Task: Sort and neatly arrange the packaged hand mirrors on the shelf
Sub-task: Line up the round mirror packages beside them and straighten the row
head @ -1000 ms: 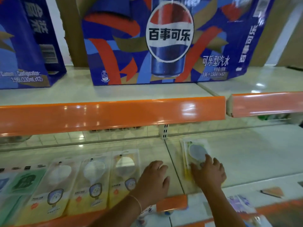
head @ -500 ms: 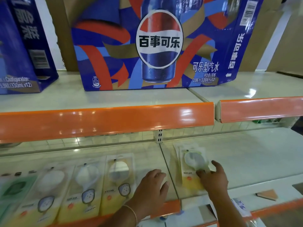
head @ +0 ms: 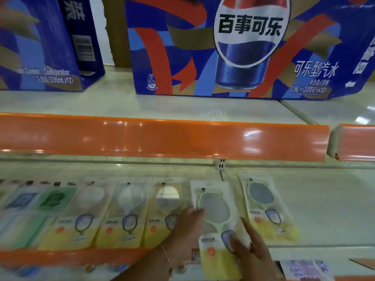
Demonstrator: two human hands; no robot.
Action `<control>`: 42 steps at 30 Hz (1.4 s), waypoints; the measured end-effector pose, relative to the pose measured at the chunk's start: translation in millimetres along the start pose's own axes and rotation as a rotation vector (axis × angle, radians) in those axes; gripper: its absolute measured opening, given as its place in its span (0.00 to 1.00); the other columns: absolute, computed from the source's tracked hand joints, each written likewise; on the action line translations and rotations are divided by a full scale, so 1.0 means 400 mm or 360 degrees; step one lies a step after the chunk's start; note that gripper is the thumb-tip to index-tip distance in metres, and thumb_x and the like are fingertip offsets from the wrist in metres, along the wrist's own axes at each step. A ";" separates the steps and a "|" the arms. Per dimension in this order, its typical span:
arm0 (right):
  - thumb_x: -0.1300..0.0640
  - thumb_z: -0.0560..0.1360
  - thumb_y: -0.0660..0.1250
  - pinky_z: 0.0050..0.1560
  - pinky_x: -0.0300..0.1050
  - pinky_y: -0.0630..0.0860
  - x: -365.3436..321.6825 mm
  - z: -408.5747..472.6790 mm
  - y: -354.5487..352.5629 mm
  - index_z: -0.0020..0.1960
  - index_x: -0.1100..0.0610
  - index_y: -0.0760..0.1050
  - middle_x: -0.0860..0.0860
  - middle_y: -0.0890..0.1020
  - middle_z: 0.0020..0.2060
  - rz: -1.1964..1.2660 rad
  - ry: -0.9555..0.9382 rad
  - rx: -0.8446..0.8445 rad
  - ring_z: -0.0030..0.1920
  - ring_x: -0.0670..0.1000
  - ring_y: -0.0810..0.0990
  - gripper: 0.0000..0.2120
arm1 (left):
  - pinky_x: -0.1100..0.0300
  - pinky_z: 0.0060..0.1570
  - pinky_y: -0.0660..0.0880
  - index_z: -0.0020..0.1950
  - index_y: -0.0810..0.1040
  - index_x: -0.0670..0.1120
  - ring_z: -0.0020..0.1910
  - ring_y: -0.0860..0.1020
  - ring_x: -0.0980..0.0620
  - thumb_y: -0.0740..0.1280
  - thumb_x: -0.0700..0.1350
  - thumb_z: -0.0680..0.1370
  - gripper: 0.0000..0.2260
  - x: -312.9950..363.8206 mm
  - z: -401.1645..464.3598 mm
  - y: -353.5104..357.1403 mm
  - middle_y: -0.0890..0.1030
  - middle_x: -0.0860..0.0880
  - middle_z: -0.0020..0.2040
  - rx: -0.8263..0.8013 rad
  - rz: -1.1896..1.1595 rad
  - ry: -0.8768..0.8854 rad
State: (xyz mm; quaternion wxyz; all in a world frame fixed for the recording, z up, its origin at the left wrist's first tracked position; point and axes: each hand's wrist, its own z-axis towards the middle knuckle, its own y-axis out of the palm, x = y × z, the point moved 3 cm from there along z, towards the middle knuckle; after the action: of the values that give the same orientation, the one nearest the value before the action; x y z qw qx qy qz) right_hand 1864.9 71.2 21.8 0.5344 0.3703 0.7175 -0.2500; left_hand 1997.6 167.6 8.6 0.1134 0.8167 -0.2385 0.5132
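A packaged hand mirror with a green frame and yellow card lies across the seam between two shelf boards, its lower end hanging over the front edge. My right hand grips its lower right part, thumb on top. At the packet's left edge rest the fingertips of my left hand. A second, similar packet lies flat on the right board. To the left, three mirror packets lie side by side in a row.
Green and blue packets lie further left in the row. An orange price rail of the upper shelf overhangs, with large Pepsi cartons above. Printed sheets lie on the shelf below, at the lower right.
My right hand has lifted one mirror packet off the pile on the right board and brought it left to the seam. My left hand moved to that packet's edge. The camera moved closer.
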 end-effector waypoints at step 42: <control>0.54 0.70 0.75 0.47 0.56 0.79 0.053 0.045 0.174 0.38 0.57 0.81 0.55 0.85 0.33 -0.0714 0.0004 0.0273 0.41 0.58 0.82 0.07 | 0.51 0.63 0.71 0.59 0.78 0.48 0.68 0.72 0.45 0.57 0.53 0.78 0.17 -0.124 0.040 -0.311 0.74 0.46 0.67 0.0329 0.1827 0.1317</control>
State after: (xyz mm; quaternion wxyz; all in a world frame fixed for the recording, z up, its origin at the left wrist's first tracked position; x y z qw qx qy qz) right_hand 1927.6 105.2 -1.2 0.4312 0.2461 0.7586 -0.4220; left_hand 2055.3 281.4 -35.2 -0.1715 0.3070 -0.5182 0.7796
